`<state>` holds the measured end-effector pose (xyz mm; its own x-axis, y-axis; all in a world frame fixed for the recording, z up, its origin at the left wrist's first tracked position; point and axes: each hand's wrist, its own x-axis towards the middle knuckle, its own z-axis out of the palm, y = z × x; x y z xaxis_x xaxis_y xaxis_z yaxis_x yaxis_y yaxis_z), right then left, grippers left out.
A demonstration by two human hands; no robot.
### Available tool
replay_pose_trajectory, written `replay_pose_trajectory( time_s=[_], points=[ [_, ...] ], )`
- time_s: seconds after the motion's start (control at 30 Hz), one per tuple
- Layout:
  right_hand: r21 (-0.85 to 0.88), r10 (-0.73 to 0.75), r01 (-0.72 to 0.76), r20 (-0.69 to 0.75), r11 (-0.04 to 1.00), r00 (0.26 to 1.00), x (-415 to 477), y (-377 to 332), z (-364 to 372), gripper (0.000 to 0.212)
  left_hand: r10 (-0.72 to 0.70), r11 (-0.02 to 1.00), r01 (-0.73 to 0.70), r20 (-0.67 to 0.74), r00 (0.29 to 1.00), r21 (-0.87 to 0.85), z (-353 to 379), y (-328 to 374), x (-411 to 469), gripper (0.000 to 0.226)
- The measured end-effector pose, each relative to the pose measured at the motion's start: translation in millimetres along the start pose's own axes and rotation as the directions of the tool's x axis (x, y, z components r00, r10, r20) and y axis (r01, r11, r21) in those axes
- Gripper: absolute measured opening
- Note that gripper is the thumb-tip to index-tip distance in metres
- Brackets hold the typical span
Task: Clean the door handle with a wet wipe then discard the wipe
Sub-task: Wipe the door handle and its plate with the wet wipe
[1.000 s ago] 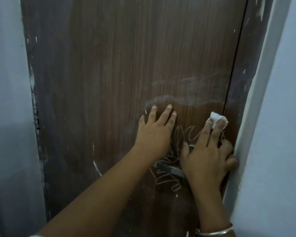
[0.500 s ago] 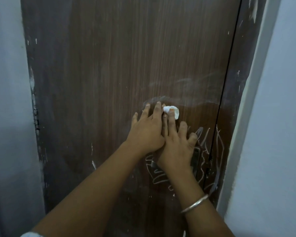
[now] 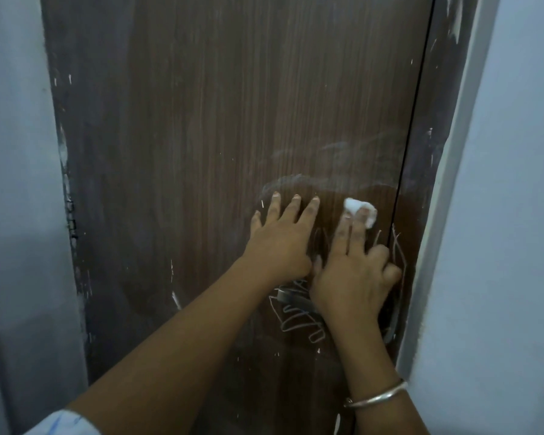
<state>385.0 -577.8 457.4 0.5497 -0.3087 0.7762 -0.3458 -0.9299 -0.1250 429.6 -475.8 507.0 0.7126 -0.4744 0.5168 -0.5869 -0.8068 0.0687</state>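
A small white wet wipe (image 3: 357, 209) lies bunched under the straight index and middle fingertips of my right hand (image 3: 355, 274), which presses it flat against the brown wooden door (image 3: 220, 127) near its right edge. The ring and little fingers of that hand are curled. My left hand (image 3: 281, 243) rests flat on the door just to the left, fingers spread. Below both hands a dark metal door handle (image 3: 291, 299) pokes out leftward; my right hand and wrist hide most of it.
White chalk scribbles (image 3: 299, 321) and smeared white streaks mark the door around the handle. The door frame (image 3: 434, 215) and a pale wall (image 3: 509, 215) stand close on the right; another pale wall (image 3: 16, 183) is on the left. A metal bangle (image 3: 377, 397) circles my right wrist.
My right hand slid the wipe left until it met my left hand's fingertips, then back right toward the door edge. My left hand stayed flat on the door.
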Motion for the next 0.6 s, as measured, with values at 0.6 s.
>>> replay_pose_trajectory(
  time_s=[0.6],
  points=[
    [0.235,0.179,-0.173,-0.004,0.956,0.984,-7.8,30.7,-3.0,0.091,0.083,0.992,-0.073,-0.091,0.992,0.103,20.7,24.5,1.1,0.081]
  ],
)
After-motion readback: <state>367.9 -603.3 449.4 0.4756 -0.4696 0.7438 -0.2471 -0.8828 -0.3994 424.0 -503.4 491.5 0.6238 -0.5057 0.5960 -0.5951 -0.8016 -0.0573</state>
